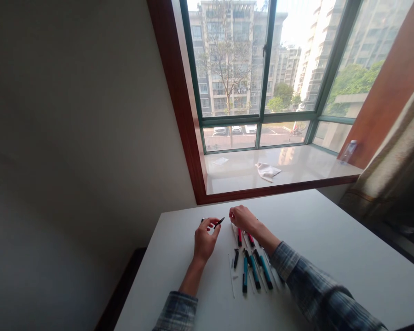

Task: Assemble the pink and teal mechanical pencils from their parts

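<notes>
My left hand point(204, 240) hovers above a white table point(331, 248) and pinches a small black pen part point(219, 222) between its fingertips. My right hand point(243, 219) is just to its right, fingers curled together as in a pinch; what they hold is too small to make out. Below the hands, several pens lie in a loose row: blue and black ones point(254, 272) nearer me, red ones point(239, 237) under the right wrist. A thin white refill point(231, 276) lies at the left of the row.
A window sill point(296, 172) beyond the table carries a crumpled white cloth point(267, 171), a flat white scrap point(221, 161) and a small bottle point(349, 151). A curtain point(393, 184) hangs at the right. A plain wall fills the left.
</notes>
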Available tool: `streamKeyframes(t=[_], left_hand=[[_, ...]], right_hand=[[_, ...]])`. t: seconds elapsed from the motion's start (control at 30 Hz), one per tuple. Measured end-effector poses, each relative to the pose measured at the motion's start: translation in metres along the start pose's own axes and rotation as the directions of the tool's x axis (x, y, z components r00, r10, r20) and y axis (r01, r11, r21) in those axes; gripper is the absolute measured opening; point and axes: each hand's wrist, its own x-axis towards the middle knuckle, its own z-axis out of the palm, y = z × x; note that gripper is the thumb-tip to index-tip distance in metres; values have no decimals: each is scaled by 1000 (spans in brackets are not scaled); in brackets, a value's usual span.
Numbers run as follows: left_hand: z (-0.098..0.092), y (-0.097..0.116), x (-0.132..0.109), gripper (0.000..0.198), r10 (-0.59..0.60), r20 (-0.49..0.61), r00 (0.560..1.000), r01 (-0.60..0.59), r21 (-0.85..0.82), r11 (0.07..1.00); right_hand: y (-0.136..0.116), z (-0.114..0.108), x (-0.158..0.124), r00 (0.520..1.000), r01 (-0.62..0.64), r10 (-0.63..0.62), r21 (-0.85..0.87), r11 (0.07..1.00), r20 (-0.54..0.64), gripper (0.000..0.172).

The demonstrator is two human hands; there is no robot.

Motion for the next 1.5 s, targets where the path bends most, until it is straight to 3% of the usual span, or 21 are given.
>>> streamKeyframes(t=[0.1,0.23,0.4,0.5,0.6,0.67,0.9,1.07,1.27,1.5], left_hand=[[0,-2,-2,17,3,2,1000,-3,5,1000],[0,-2,-4,17,-11,-3,1000,11,1,1000],[4,10,-12,14,51,46,998,-52,14,999],[7,19,-21,13,93,72,993,-94,21,995],[10,25,-29,13,145,112,983,-149,31,988],[12,28,-33,12,147,125,981,-154,46,987],[18,36,-33,12,180,175,968,-193,61,979],[21,38,-33,12,197,180,964,-211,57,976],[22,43,-32,14,192,196,961,-206,50,977],[21,42,-30,13,174,185,967,-187,54,981]], right_hand=[[-4,-1,-7,1000,-10,10,15,1000,2,13],[2,-15,-22,999,-15,16,40,999,-48,17],[12,-28,-50,984,168,-142,288,943,-111,16],[15,-20,-62,962,259,-185,449,855,-202,24],[18,-7,-68,953,278,-165,522,806,-252,10],[21,-1,-71,955,270,-145,553,788,-260,13],[26,-7,-76,970,210,-120,471,857,-214,32],[28,-11,-79,971,228,-159,498,837,-177,25],[27,-10,-77,979,194,-148,403,894,-143,30],[24,-16,-82,973,230,-208,441,867,-98,26]])
